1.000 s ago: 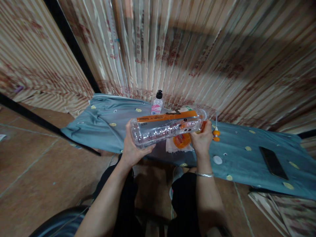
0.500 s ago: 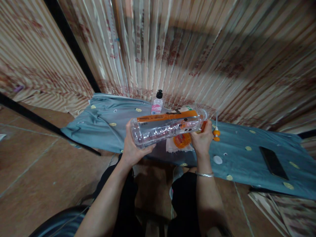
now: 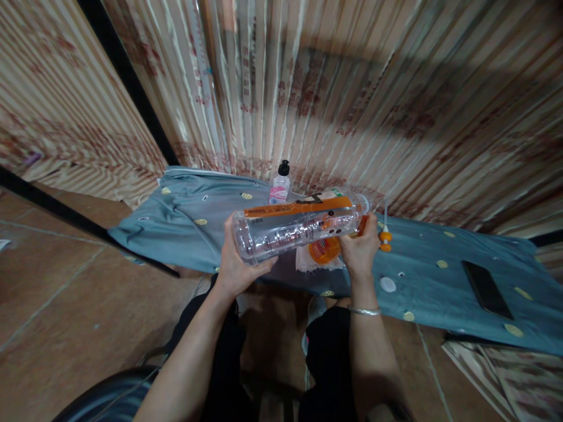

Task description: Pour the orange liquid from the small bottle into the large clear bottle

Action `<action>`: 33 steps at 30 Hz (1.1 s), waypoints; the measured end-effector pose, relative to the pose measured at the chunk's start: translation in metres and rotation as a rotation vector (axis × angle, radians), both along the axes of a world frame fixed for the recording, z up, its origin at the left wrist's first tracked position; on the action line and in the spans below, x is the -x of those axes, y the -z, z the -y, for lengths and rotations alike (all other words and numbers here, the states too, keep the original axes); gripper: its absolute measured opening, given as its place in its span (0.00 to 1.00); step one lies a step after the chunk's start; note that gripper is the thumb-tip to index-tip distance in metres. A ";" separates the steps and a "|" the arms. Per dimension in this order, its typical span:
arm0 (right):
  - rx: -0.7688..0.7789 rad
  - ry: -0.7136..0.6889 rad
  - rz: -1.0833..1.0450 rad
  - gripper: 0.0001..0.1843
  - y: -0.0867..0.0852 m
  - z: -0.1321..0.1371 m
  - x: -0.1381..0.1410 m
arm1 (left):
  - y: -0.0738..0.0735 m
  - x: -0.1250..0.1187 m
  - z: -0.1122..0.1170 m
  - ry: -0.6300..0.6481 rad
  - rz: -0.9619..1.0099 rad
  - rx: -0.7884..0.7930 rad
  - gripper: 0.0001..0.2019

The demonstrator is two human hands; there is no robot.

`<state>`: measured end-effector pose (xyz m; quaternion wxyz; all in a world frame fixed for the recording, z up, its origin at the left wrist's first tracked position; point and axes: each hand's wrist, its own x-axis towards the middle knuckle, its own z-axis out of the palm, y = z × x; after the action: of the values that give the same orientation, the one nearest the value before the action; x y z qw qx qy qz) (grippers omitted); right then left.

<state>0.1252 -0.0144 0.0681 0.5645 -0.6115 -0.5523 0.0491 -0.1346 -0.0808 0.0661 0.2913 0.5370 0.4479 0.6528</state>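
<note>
A large clear plastic bottle [image 3: 299, 231] with an orange label lies almost sideways in the air, its mouth to the right. My left hand [image 3: 235, 264] is wrapped around its base, thumb underneath. Near the mouth, my right hand [image 3: 359, 249] is closed around an orange bottle [image 3: 324, 250], whose body shows below the clear one; its neck and my fingers are mostly hidden. A white cloth [image 3: 305, 259] lies under the orange bottle. Right of that hand is an orange pump top [image 3: 386, 239] with a pale tube pointing up.
A small bottle with a black cap and pink label [image 3: 280, 189] stands at the back of the cloth-covered table [image 3: 189, 234]. A white round cap [image 3: 387, 285] and a black phone [image 3: 487, 288] lie to the right. A striped curtain [image 3: 334, 88] hangs behind, with black poles [image 3: 132, 88] at left.
</note>
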 end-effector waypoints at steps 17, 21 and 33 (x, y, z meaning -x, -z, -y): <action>0.009 0.003 0.027 0.28 0.006 -0.002 -0.003 | 0.002 0.001 -0.001 -0.001 -0.021 -0.015 0.49; 0.009 0.014 0.023 0.28 0.004 -0.002 -0.003 | 0.001 0.001 -0.001 -0.003 -0.025 -0.007 0.50; 0.002 0.007 0.027 0.28 0.004 -0.002 -0.002 | 0.001 0.001 -0.001 -0.002 -0.035 -0.039 0.49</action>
<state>0.1269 -0.0125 0.0641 0.5566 -0.6146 -0.5576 0.0392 -0.1352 -0.0797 0.0647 0.2722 0.5532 0.4406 0.6525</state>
